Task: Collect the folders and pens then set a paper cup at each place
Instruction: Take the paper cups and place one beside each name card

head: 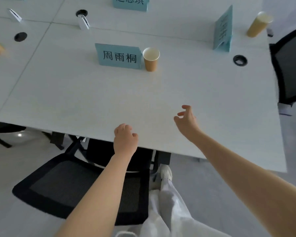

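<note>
- Down at the near table (75,100) edge: left hand (125,139) loosely curled, holding nothing, right hand (186,118) a bit further in, fingers spread, also empty.
- Straight ahead, well apart from both: paper cup (151,59) standing upright, touching the right end of the blue name card (118,56). Looks already placed. Slightly closer to the right hand.
- Far right corner: another cup (258,24) beside a second card (223,30).
- No folders or pens anywhere in sight, so probably done with this seat.
</note>
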Motion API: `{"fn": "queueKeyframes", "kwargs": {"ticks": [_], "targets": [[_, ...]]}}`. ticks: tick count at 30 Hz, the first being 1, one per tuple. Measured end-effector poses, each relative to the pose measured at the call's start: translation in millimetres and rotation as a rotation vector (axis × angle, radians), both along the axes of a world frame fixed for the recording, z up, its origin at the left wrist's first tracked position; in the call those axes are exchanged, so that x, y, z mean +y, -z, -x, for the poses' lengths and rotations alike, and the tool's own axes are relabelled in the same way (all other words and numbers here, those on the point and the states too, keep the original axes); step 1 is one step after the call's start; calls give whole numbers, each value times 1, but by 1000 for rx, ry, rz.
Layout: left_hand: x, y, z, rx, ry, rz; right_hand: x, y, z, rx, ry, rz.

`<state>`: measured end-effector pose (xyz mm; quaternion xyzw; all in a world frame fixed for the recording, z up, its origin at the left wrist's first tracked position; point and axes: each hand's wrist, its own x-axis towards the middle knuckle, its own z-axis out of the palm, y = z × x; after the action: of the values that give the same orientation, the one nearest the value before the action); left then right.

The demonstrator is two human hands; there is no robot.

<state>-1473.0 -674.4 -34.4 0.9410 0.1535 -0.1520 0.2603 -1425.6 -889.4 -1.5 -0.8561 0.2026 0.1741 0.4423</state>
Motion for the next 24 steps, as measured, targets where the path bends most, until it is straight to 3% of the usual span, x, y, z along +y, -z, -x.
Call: {"fn": "queueKeyframes", "kwargs": {"ticks": [11,19,24], "targets": [[-145,-56,105,-158,146,233,-91,-39,166,-29,193,-80],[-281,-58,129,-136,227,216,-251,-52,239,-59,358,-51],[-397,-71,146,-140,255,200,-365,-57,256,-74,330,-58]]}}
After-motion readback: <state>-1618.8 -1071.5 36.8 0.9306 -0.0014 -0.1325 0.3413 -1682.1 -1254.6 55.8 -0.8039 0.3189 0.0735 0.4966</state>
